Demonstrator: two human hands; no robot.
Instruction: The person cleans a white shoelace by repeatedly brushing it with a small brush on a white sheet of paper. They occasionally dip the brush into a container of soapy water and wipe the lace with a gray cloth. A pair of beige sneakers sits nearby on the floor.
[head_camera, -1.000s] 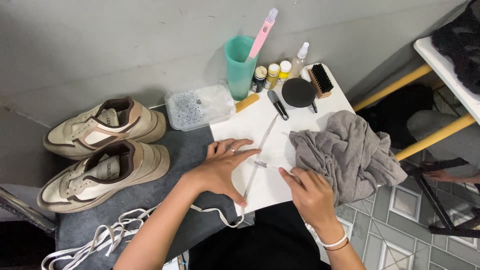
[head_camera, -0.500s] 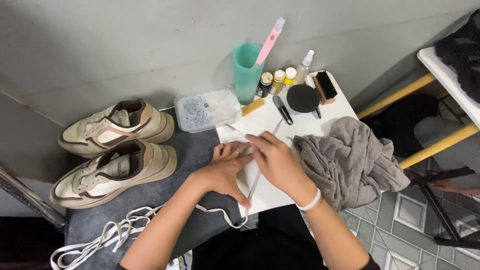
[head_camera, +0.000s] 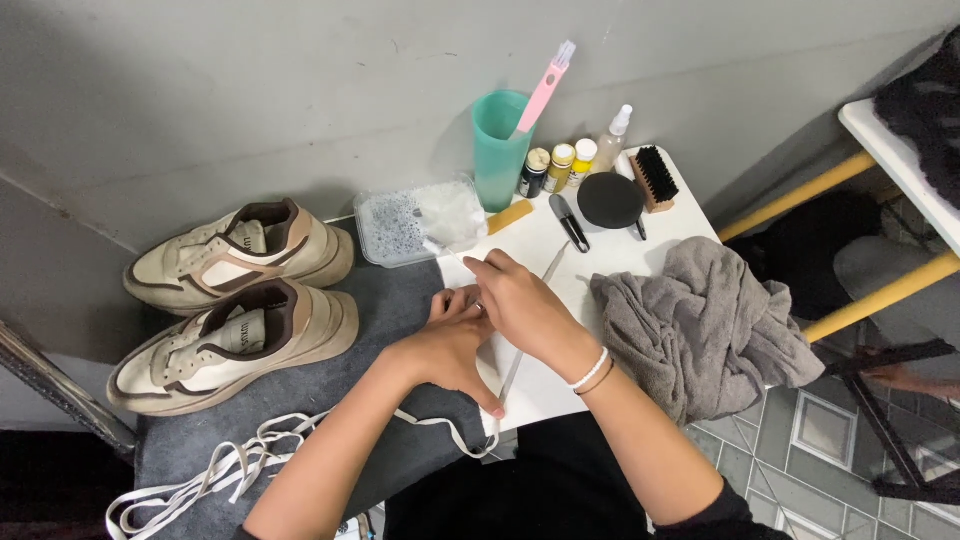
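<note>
Two hands are seen at work on a white shoelace (head_camera: 515, 365) that is stretched flat across the white board (head_camera: 610, 255) on the bench. The left hand (head_camera: 445, 345) is laid palm down on the lace, fingers spread, so that it is pinned rather than clasped. The right hand (head_camera: 520, 305) is crossed over the left, and its fingertips are closed in a pinch at the far end of the lace, near the clear plastic tub (head_camera: 415, 222). The near end of the lace is draped over the board's edge and trails onto the grey mat (head_camera: 400, 300).

The lace is judged light, limp and flat. No shape is kept by it, and it is likely to slide on the smooth board unless it is pressed down. Hold is best taken at an end, or with one flat palm at mid-length while the other hand is run along it.

A second lace (head_camera: 200, 485) is bunched loosely on the mat, well apart. Two beige sneakers (head_camera: 235, 300) are placed side by side beyond it, unlaced. A grey cloth (head_camera: 700, 320) is crumpled just beside the right wrist. Along the wall are ranged a teal cup (head_camera: 497, 150) with a pink brush (head_camera: 545, 90) in it, small bottles (head_camera: 560, 165), a black round tin (head_camera: 610, 200) and a bristle brush (head_camera: 655, 178).
</note>
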